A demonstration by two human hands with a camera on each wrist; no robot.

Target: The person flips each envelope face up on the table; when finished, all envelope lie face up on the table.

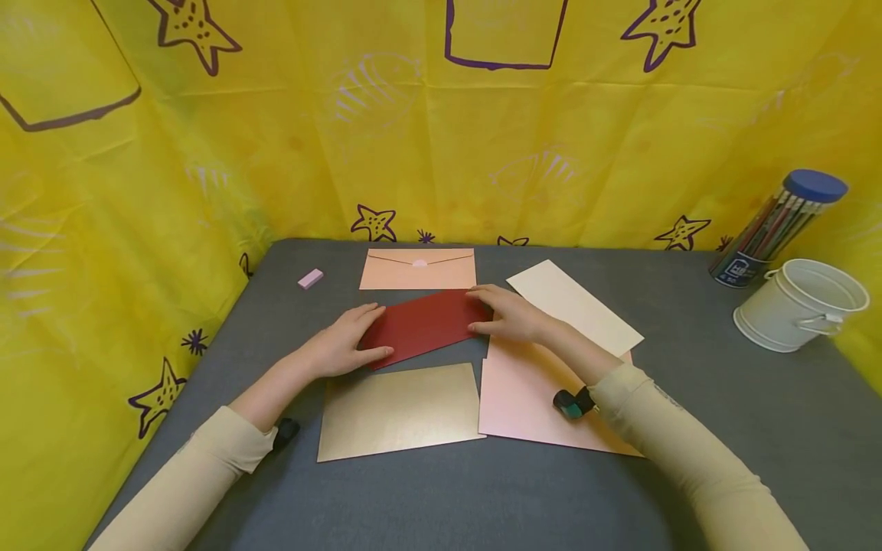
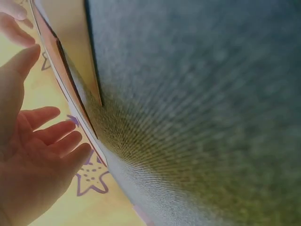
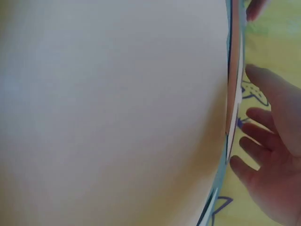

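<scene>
A plain red envelope (image 1: 430, 325) lies slightly aslant between both hands in the head view. At its left end, my left hand (image 1: 342, 342) touches it with spread fingers and thumb. My right hand (image 1: 510, 314) rests over the opposite end, its fingertips toward the far edge and thumb nearer the front. Both wrist views show the fingers loosely extended, as with the left hand (image 2: 40, 155) and right hand (image 3: 277, 146). Nearer the person is a gold envelope (image 1: 400, 413). Pink envelopes (image 1: 530, 398) lie beneath the right forearm, overlapped by a cream envelope (image 1: 579, 306).
A peach envelope (image 1: 418, 272) with a round seal lies at the back, right of a pink eraser (image 1: 311, 278). On the right stand a tilted tub of pencils (image 1: 775, 229) and a white metal bucket (image 1: 792, 310). Yellow patterned cloth (image 1: 441, 153) surrounds the grey tabletop (image 1: 441, 497).
</scene>
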